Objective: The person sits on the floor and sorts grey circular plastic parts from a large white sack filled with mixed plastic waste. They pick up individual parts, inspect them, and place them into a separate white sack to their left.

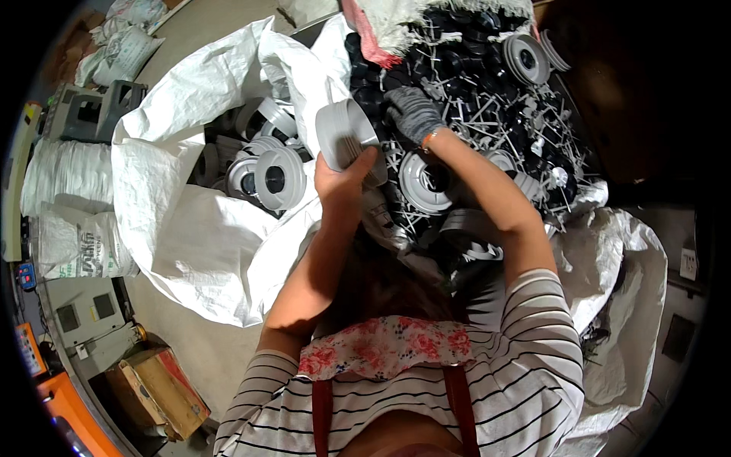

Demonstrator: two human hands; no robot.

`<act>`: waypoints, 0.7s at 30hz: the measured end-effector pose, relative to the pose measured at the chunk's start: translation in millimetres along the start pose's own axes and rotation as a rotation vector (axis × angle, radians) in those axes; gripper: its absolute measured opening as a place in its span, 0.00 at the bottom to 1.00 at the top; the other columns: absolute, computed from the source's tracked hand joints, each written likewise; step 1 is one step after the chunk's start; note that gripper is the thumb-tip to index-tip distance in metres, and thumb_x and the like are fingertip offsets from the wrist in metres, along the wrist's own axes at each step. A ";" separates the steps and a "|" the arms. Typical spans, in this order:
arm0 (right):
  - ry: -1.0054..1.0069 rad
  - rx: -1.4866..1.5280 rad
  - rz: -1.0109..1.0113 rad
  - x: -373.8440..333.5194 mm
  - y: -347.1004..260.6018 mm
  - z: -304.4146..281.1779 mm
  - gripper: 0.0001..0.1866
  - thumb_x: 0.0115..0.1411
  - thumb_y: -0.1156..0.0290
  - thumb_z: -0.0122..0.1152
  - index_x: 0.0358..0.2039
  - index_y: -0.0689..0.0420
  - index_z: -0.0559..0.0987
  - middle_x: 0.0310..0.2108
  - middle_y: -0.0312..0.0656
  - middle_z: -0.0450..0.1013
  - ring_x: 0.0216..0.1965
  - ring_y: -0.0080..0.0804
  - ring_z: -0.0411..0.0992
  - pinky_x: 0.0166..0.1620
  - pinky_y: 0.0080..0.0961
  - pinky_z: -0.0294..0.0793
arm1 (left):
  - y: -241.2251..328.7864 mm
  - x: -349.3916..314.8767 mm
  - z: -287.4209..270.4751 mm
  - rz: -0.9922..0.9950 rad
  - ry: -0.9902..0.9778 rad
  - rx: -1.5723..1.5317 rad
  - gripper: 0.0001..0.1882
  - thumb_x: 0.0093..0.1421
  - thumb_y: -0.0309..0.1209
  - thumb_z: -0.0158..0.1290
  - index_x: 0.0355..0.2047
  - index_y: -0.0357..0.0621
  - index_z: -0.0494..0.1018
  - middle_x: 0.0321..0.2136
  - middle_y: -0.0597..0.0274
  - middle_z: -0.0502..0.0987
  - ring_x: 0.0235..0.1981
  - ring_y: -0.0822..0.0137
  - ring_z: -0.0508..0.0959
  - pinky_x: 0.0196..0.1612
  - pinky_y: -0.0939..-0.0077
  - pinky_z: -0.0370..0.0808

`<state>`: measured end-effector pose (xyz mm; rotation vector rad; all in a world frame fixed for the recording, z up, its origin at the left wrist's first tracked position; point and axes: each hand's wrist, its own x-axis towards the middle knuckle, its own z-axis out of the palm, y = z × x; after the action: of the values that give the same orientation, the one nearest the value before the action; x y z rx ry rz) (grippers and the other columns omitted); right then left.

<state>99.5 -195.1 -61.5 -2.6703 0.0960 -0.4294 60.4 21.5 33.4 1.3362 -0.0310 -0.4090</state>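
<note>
My bare left hand grips a stack of round grey plastic flanges, tilted on edge, at the right rim of a white woven sack. More grey flanges lie loose inside that sack. My right hand, in a grey knit glove, reaches onto a heap of black plastic parts mixed with thin grey sprue sticks. Its fingers curl downward among the black parts; whatever they hold is hidden. A large grey flange lies on the heap below my right wrist.
Grey flanges rest at the heap's far right. A white fringed cloth covers the far edge. Another white sack stands at right. Filled sacks, a cardboard box and an orange machine are on the left.
</note>
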 end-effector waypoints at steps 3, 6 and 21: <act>-0.144 -0.326 -0.040 24.5 0.4 51.5 0.21 0.55 0.70 0.44 0.51 0.53 0.70 0.58 0.51 0.59 0.61 0.51 0.54 0.59 0.49 0.55 | -3.3 6.2 2.2 -0.039 0.020 -0.063 0.16 0.48 0.23 0.62 0.38 0.39 0.71 0.30 0.66 0.75 0.31 0.73 0.74 0.35 0.79 0.72; -0.334 -0.528 -0.068 40.8 -16.1 54.2 0.18 0.58 0.67 0.42 0.46 0.54 0.75 0.57 0.49 0.61 0.62 0.48 0.54 0.60 0.47 0.51 | -5.2 10.4 -10.2 -0.071 0.028 -0.035 0.17 0.48 0.24 0.62 0.39 0.39 0.71 0.31 0.65 0.76 0.31 0.73 0.75 0.35 0.79 0.72; -0.192 0.349 0.038 -91.4 -77.5 -95.5 0.25 0.51 0.54 0.59 0.43 0.59 0.75 0.49 0.55 0.68 0.52 0.53 0.64 0.57 0.38 0.61 | -20.7 -14.2 -0.2 -0.255 -0.329 -0.283 0.20 0.56 0.35 0.53 0.42 0.29 0.69 0.36 0.52 0.74 0.38 0.60 0.74 0.44 0.68 0.69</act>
<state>-17.3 -151.4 27.7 -2.3458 0.0113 -0.1572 41.7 22.4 16.8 0.9858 -0.0734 -0.8168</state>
